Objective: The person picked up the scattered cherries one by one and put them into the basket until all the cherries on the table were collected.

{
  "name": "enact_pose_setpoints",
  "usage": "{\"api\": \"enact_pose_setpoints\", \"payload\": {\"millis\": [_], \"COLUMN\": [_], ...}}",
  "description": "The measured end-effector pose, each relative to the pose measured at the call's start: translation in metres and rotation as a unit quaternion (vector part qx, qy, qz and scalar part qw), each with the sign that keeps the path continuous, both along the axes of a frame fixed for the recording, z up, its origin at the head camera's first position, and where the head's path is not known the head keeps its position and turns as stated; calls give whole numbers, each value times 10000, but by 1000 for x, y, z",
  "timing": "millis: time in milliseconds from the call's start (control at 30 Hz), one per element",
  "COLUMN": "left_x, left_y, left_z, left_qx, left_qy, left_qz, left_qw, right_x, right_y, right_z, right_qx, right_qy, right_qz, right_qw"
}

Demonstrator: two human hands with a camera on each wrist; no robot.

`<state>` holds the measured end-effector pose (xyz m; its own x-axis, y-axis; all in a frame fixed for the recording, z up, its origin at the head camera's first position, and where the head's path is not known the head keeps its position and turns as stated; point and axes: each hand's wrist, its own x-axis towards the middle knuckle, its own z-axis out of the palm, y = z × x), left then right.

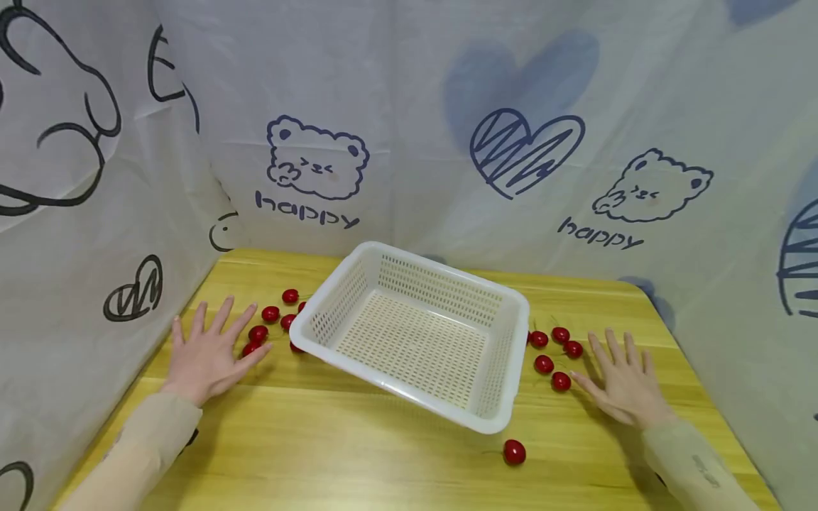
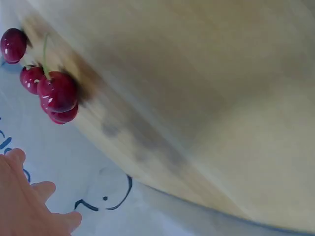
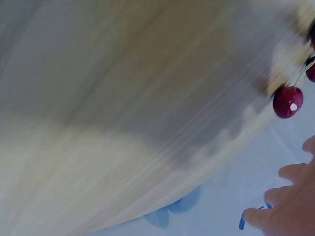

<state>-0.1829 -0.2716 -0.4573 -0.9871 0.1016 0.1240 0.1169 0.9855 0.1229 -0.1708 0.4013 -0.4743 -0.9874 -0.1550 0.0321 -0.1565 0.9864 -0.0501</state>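
Observation:
My left hand (image 1: 207, 358) is spread above the table's left side with its fingers straight, holding nothing. Just right of it lie several red cherries (image 1: 270, 314), some with thin stems; in the left wrist view a few cherries (image 2: 58, 92) sit close together. On the right, my right hand (image 1: 623, 383) is likewise spread and holds nothing. Several more cherries (image 1: 544, 364) are scattered between it and a white plastic basket (image 1: 409, 394). The basket stands at an angle mid-table, with no cherries visible inside. Its rim partly hides a few cherries on both sides.
One lone cherry (image 1: 514, 452) lies in front of the basket's near right corner. The yellow wooden table (image 1: 307, 447) has rounded far corners. A pale cloth (image 1: 409, 142) printed with hearts and bear faces hangs behind it and along both sides.

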Motion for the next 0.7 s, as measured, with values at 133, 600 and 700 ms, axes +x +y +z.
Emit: {"api": "enact_pose_setpoints", "payload": {"millis": [133,600,700], "left_x": [-1,-29,-31], "left_y": [9,93,106], "left_z": [9,32,28], "left_qx": [97,-238,-215], "left_qy": [10,1046,1043], "left_qz": [-246,-3318,-3803], "left_qw": [9996,9372,9187], "right_x": [1,24,24], "right_y": [-13,-112,-123], "right_z": [2,20,20], "right_qx": [-350,-2768,-3181], "right_qy": [482,898,506], "right_qz": [345,566,511], "right_qw": [9976,9550,9453]}}
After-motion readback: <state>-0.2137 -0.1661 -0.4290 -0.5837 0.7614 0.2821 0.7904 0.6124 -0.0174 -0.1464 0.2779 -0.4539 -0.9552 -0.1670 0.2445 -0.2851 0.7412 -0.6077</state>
